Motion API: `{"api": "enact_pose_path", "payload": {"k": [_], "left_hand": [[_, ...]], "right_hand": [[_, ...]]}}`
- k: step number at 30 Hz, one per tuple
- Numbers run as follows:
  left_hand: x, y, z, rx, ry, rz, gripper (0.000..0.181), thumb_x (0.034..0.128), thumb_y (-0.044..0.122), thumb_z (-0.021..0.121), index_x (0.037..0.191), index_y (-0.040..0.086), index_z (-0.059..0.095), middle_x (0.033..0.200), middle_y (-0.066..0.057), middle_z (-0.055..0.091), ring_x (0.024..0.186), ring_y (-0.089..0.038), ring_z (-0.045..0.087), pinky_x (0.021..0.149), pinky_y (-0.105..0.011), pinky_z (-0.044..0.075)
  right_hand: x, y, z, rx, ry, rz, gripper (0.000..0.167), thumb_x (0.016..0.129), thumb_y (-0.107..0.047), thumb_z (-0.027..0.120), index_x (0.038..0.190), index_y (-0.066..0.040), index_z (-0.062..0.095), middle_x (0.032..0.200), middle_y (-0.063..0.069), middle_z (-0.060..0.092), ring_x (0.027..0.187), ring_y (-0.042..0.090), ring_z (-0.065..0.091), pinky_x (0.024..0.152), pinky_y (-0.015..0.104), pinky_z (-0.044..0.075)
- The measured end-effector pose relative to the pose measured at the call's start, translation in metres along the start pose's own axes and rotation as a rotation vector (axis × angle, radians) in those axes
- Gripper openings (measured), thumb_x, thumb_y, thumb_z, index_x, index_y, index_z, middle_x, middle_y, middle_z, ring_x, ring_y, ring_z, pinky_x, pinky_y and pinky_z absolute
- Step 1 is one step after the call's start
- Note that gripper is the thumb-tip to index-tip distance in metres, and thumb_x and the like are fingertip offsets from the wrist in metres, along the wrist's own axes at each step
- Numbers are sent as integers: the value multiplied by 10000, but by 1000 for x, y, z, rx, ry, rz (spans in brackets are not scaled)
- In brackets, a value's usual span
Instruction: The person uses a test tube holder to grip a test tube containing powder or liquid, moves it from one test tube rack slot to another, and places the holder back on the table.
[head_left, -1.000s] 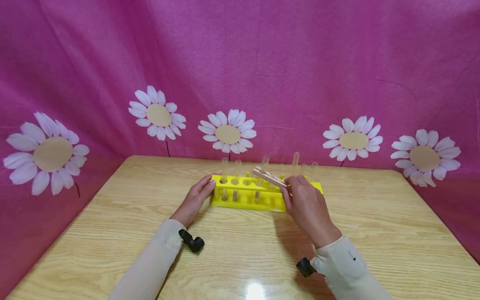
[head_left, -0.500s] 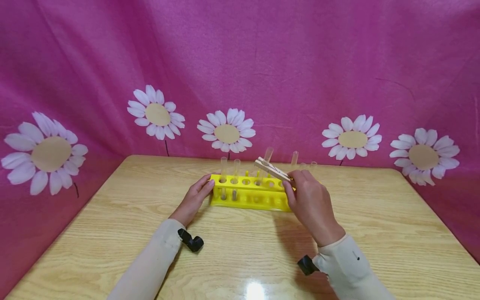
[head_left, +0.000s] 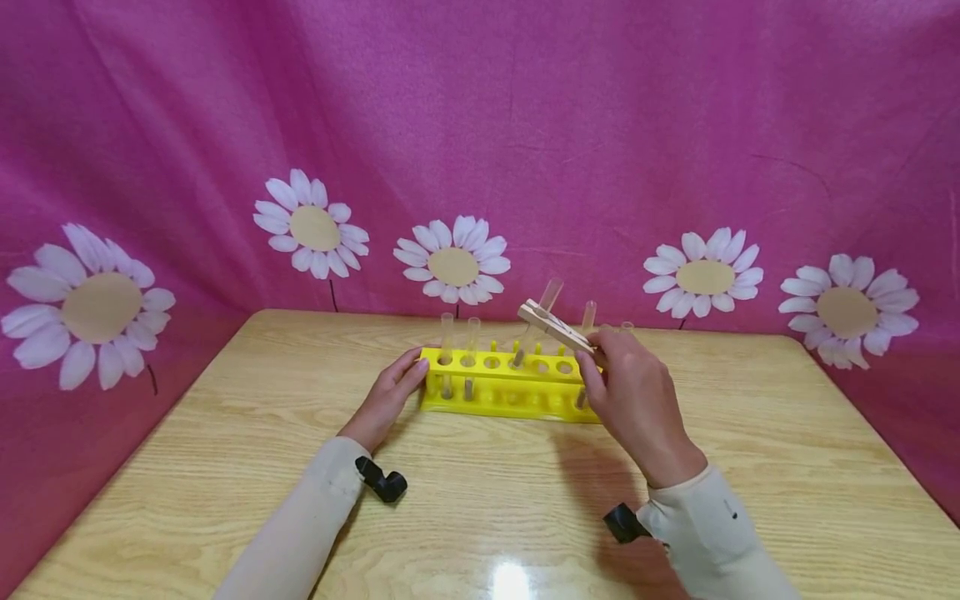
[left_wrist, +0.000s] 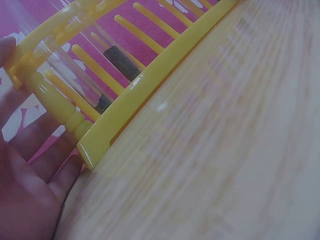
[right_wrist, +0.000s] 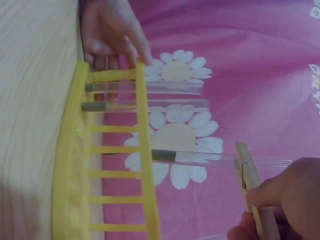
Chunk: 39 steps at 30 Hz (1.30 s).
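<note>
My right hand point(head_left: 637, 400) pinches a wooden clothespin point(head_left: 557, 326), whose far end grips a glass test tube point(head_left: 551, 295) near its top. The tube tilts, and its dark-filled bottom is at the top plate of the yellow rack point(head_left: 510, 410), as the right wrist view also shows. My left hand point(head_left: 385, 400) holds the rack's left end, thumb on the top and the other fingers behind the end post. Two upright tubes point(left_wrist: 121, 62) with dark contents stand in the rack's leftmost holes. More tubes point(head_left: 589, 315) stand at the right end, partly hidden by my right hand.
The rack stands on a wood-grain table point(head_left: 465, 508). A pink cloth point(head_left: 570, 125) with white flowers hangs behind and beside the table. Black cameras point(head_left: 384, 482) are strapped at both wrists.
My right hand has moved up and to the right with the clothespin. The gripped tube has risen through its hole and tilts more. My left hand stays on the rack's end.
</note>
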<state>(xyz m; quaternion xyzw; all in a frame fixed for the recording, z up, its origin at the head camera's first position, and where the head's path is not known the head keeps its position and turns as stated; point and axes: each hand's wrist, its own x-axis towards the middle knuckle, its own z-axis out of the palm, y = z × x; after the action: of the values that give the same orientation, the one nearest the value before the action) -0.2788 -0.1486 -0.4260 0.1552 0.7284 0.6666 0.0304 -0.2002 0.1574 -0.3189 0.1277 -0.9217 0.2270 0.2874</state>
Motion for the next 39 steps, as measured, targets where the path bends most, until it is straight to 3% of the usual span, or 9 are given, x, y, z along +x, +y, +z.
{"api": "enact_pose_path", "payload": {"k": [8, 18, 30, 39], "left_hand": [[0, 1, 0, 8, 1, 6, 555, 1006, 427, 474, 1446, 92, 426, 1449, -52, 443, 1356, -189, 360, 1145, -406, 268], [0, -1, -2, 1, -1, -6, 543, 1011, 418, 465, 1444, 91, 427, 1452, -55, 438, 1358, -187, 358, 1148, -390, 263], [1, -1, -1, -3, 0, -9, 553, 1010, 422, 467, 1450, 91, 418, 1453, -59, 436, 1350, -195, 371, 1145, -398, 268], [1, 0, -1, 13, 9, -7, 549, 1001, 439, 476, 1439, 111, 439, 1444, -36, 447, 1337, -182, 381, 1141, -393, 278]], "right_hand": [[2, 1, -10, 11, 25, 20, 219, 905, -146, 684, 1057, 5, 638, 833, 93, 586, 635, 207, 504, 515, 297, 486], [3, 7, -18, -2, -9, 48, 231, 896, -133, 687, 1063, 22, 648, 851, 121, 610, 634, 223, 511, 522, 317, 492], [5, 8, -18, 4, -108, 121, 207, 892, -147, 691, 1043, -12, 651, 885, 119, 628, 673, 228, 544, 530, 308, 508], [5, 9, -15, -29, -149, 98, 237, 876, -192, 720, 1010, 2, 699, 810, 96, 603, 629, 213, 516, 532, 310, 458]]}}
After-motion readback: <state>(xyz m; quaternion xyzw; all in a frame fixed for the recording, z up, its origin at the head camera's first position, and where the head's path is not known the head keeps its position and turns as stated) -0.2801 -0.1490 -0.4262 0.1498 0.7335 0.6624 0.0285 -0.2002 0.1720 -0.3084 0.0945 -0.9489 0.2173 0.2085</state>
